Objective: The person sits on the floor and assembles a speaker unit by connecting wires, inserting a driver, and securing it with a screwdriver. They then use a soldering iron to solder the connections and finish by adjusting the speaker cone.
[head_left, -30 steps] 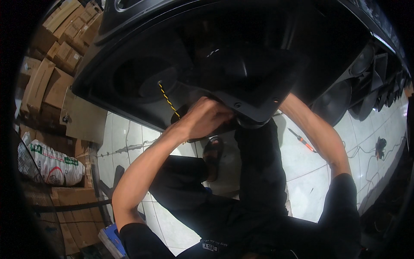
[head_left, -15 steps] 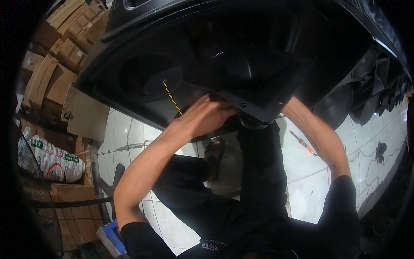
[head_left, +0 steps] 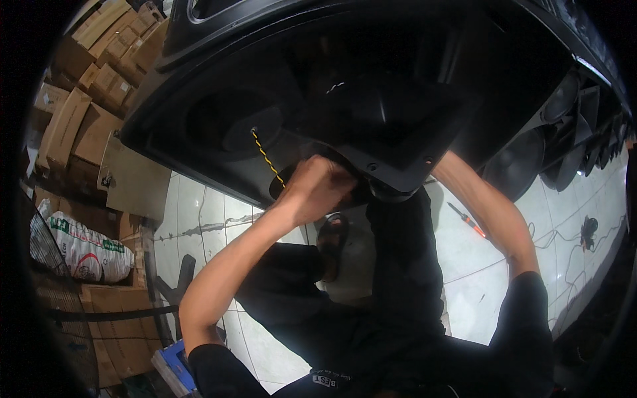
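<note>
A big black speaker cabinet (head_left: 219,60) fills the upper part of the view, with a black square horn part (head_left: 391,126) held against its underside. My left hand (head_left: 317,189) is curled in a fist at the lower edge of that part, beside a yellow-and-black twisted wire (head_left: 267,158) that runs out of a round opening. What the fingers grip is hidden. My right forearm (head_left: 488,209) reaches up behind the horn part and the right hand is out of sight behind it.
Stacked cardboard boxes (head_left: 73,99) stand at the left, with a white printed sack (head_left: 83,249) below them. An orange-handled screwdriver (head_left: 468,220) and a black cable with a plug (head_left: 587,232) lie on the white tiled floor at the right. More black speakers (head_left: 531,159) stand behind.
The cabinet and horn part have shifted a little upward and right in view. My left hand stays at the part's lower edge, now lower against it.
</note>
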### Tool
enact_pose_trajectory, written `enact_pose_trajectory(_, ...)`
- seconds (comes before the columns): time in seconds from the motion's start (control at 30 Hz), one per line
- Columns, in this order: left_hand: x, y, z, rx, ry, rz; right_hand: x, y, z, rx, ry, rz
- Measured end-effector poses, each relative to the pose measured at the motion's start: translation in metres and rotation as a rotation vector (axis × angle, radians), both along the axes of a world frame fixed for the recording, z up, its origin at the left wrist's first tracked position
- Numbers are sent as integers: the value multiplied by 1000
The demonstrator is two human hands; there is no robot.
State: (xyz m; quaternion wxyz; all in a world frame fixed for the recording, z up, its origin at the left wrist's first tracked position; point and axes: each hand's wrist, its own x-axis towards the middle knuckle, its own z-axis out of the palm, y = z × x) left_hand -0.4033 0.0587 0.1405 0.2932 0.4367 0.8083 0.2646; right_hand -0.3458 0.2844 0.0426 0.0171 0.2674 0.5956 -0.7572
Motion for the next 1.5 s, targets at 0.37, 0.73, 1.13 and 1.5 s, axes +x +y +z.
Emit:
enact_pose_trajectory(0.37, 21, 5, -2, 258, -585, 238, -4, -1, -4, -25, 8, 11)
enact_pose_trajectory(0.73, 18, 10, -4, 295, -403, 131, -2, 3, -11, -35, 28, 10)
enact_pose_trajectory(1.13, 21, 11, -4, 409, 133, -24, -1, 8, -11, -40, 37, 16)
enact_pose_trajectory(1.5, 14, 8, 1, 228, -114, 14, 1, 9, -14, -52, 46, 22)
